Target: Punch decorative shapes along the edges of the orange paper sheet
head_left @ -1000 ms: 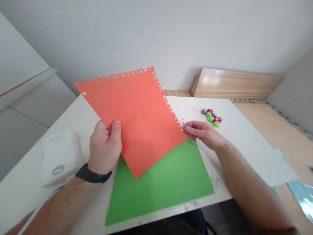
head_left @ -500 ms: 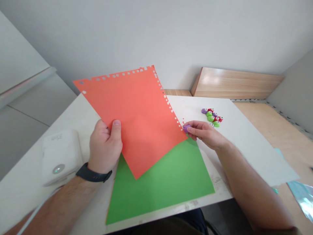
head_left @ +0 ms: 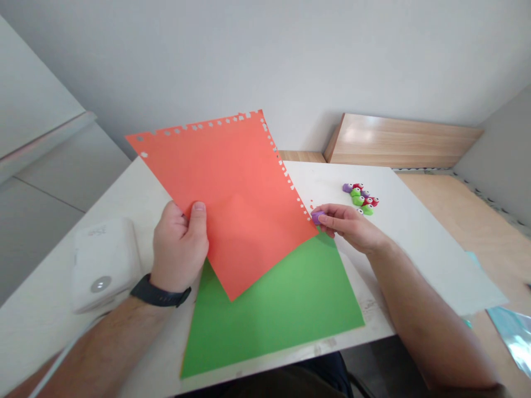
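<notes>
My left hand [head_left: 181, 243] pinches the left edge of an orange sheet of paper [head_left: 232, 193], thumb on top, and holds it tilted up off the table. Small shapes are punched out along the sheet's top and right edges. At the lower right edge, my right hand [head_left: 344, 224] is closed on a small purple craft punch [head_left: 317, 217], which sits at the paper's border. Whether the paper is inside the punch's slot, I cannot tell. Beneath lies a green sheet of paper [head_left: 274, 315], flat on the table, partly covered by the orange one.
Several purple, red and green punches with eye-like buttons [head_left: 360, 198] stand grouped at the right on the white table [head_left: 415, 249]. A white box-like device [head_left: 105, 265] with a cable is at the left. Tiny orange cut-outs [head_left: 311, 203] lie beyond my right hand. A wooden panel [head_left: 398, 141] rises behind.
Both hands, the orange sheet and the purple punch stay almost in place. The light on the white device's button no longer shows green.
</notes>
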`<control>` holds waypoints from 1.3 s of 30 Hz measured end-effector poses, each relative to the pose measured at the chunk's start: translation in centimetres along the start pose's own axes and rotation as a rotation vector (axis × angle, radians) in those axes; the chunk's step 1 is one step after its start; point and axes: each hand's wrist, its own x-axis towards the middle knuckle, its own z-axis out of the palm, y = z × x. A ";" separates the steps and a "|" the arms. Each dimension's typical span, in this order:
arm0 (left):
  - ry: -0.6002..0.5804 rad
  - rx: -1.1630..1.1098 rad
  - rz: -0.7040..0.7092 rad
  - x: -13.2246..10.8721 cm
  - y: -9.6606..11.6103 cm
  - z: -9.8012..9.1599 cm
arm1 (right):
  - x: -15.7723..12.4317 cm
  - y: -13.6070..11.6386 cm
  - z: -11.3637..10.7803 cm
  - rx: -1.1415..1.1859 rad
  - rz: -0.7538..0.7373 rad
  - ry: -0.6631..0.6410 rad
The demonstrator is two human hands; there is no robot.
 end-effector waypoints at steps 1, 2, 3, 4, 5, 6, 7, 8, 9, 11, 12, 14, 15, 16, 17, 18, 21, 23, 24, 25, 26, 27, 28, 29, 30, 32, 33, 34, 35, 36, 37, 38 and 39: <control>0.003 -0.003 0.000 0.0 0.0 0.0 | 0.0 0.0 0.0 -0.003 0.002 -0.004; 0.002 -0.007 0.002 0.0 -0.1 0.1 | 0.0 0.0 0.0 -0.006 0.004 -0.005; 0.000 -0.010 0.005 0.0 0.0 0.0 | 0.0 0.0 -0.1 -0.007 0.005 -0.003; -0.001 -0.009 0.005 0.0 0.0 0.0 | 0.0 0.0 -0.1 -0.007 0.006 0.001; -0.001 -0.004 0.004 0.0 0.0 0.0 | 0.0 0.0 -0.1 -0.005 0.008 0.004; 0.001 0.003 0.003 0.0 0.1 -0.1 | 0.0 0.0 -0.1 -0.003 0.009 0.006; 0.002 0.010 0.003 0.0 0.2 -0.1 | 0.0 -0.1 -0.1 -0.001 0.010 0.006; 0.003 0.017 0.005 0.0 0.2 -0.1 | 0.0 -0.1 -0.1 0.001 0.012 0.004; 0.003 0.023 0.008 0.0 0.2 -0.1 | 0.0 -0.1 -0.1 0.004 0.014 0.003; 0.004 0.027 0.012 0.1 0.1 -0.1 | 0.0 -0.1 -0.2 0.012 0.015 0.008; 0.003 0.021 0.016 0.1 0.1 -0.1 | 0.0 -0.1 -0.2 0.014 0.015 0.012; 0.001 0.006 0.021 0.1 -0.1 0.0 | 0.1 0.0 -0.2 0.005 0.014 0.017; 0.000 -0.002 0.024 0.1 -0.1 0.0 | 0.1 0.0 -0.2 -0.006 0.012 0.017; -0.001 -0.008 0.026 0.1 -0.1 0.0 | 0.1 0.0 -0.2 -0.020 0.009 0.014; -0.001 -0.010 0.029 0.1 -0.1 0.0 | 0.2 0.0 -0.2 -0.032 0.006 0.012; 0.001 -0.012 0.030 0.1 -0.1 0.0 | 0.2 0.1 -0.2 -0.044 0.001 0.011; 0.003 -0.023 0.039 0.0 0.0 0.0 | 0.2 0.1 -0.2 -0.066 -0.018 0.019; 0.003 -0.029 0.043 0.0 0.1 0.0 | 0.1 0.1 -0.2 -0.074 -0.019 0.009; 0.004 -0.030 0.045 0.0 0.1 0.0 | 0.1 0.1 -0.2 -0.080 -0.014 -0.005; 0.006 -0.029 0.047 0.0 0.2 0.0 | 0.1 0.1 -0.2 -0.086 -0.006 -0.019; 0.007 -0.027 0.049 0.0 0.2 0.0 | 0.1 0.1 -0.2 -0.093 0.001 -0.029; 0.012 -0.025 0.049 0.0 0.2 0.0 | 0.1 0.1 -0.2 -0.099 0.006 -0.036; 0.013 -0.023 0.049 0.0 0.1 0.1 | 0.1 0.1 -0.1 -0.103 0.009 -0.039; 0.014 -0.023 0.049 0.0 0.1 0.1 | 0.1 0.1 -0.1 -0.106 0.009 -0.041; 0.015 -0.027 0.050 0.0 0.1 0.1 | 0.1 0.1 0.0 -0.108 0.007 -0.044; 0.016 -0.032 0.053 0.1 0.0 0.1 | 0.1 0.0 0.1 -0.102 0.000 -0.060; 0.018 -0.029 0.051 0.1 0.0 0.1 | 0.1 -0.1 0.1 -0.095 -0.001 -0.068; 0.019 -0.026 0.049 0.1 0.0 0.1 | 0.1 -0.1 0.2 -0.086 0.002 -0.076; 0.018 -0.024 0.048 0.1 0.0 0.1 | 0.1 -0.1 0.2 -0.074 0.008 -0.084; 0.017 -0.022 0.047 0.1 0.1 0.1 | 0.1 0.0 0.3 -0.062 0.018 -0.089; 0.016 -0.021 0.046 0.1 0.1 0.1 | 0.1 0.0 0.3 -0.051 0.029 -0.093; 0.016 -0.020 0.046 0.0 0.1 0.0 | 0.1 0.0 0.4 -0.042 0.040 -0.098; 0.016 -0.017 0.047 0.0 0.1 0.0 | 0.2 0.1 0.5 -0.035 0.050 -0.102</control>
